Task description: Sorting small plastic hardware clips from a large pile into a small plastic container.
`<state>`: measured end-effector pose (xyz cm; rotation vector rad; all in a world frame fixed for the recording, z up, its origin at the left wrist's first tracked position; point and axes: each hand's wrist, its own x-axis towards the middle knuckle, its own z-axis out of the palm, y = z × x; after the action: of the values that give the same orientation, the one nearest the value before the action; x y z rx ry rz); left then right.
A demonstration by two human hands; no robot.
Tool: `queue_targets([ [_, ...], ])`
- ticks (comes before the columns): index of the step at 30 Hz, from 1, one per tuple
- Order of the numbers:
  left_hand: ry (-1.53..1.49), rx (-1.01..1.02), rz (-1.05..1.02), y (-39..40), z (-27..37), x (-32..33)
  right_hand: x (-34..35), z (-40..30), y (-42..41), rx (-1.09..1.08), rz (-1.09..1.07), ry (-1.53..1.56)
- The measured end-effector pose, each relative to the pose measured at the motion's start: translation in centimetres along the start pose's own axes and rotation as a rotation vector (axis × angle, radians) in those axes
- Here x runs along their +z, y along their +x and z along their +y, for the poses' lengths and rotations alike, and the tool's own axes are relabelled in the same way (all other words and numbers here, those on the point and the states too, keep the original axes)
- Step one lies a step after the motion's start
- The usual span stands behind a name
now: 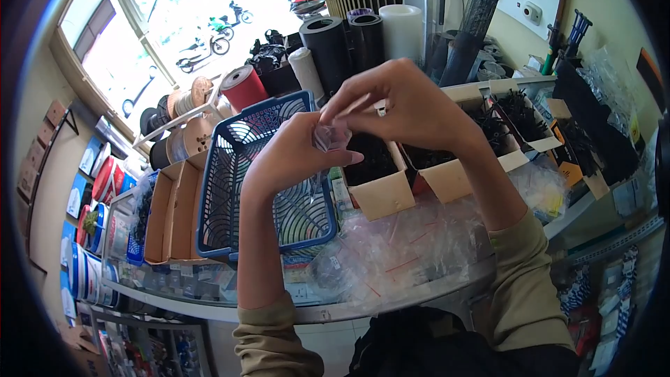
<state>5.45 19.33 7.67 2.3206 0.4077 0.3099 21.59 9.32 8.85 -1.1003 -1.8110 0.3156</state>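
Observation:
My left hand (293, 154) grips a small clear plastic bag (332, 137) between thumb and fingers, above the blue plastic basket (332, 214). Part of the bag hangs below the hand. Over the bag's top is my right hand (405, 110), its fingers bent and blurred by motion. Whether those fingers pinch anything is hidden. Beneath the right hand stand open cardboard boxes (382, 203) holding small black parts (369, 162). Many clear plastic bags (403, 251), some with red strips, lie spread along the near side of the glass counter (209, 285).
Left of the basket sits a cardboard box with a divider (172, 214). Farther right, another box holds black parts (518, 110). Behind are a red roll (245, 89), black rolls (325, 47), a white roll (402, 34) and cable spools (183, 100). Motorbikes (204, 52) stand outside.

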Motion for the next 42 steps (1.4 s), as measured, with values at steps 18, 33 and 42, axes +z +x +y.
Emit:
queue_targets([
  [18,0.007,-0.01,0.044,0.2,-0.7,0.2,3.9,5.7,-1.5,0.513,-0.619,-0.578],
  [33,0.101,-0.014,0.09,-0.2,-0.4,-0.3,2.2,6.2,-1.2,0.338,-0.548,-0.33],
  [42,0.09,-0.031,0.082,-0.2,-0.5,-0.4,1.5,5.6,-1.3,0.355,-0.483,-0.273],
])
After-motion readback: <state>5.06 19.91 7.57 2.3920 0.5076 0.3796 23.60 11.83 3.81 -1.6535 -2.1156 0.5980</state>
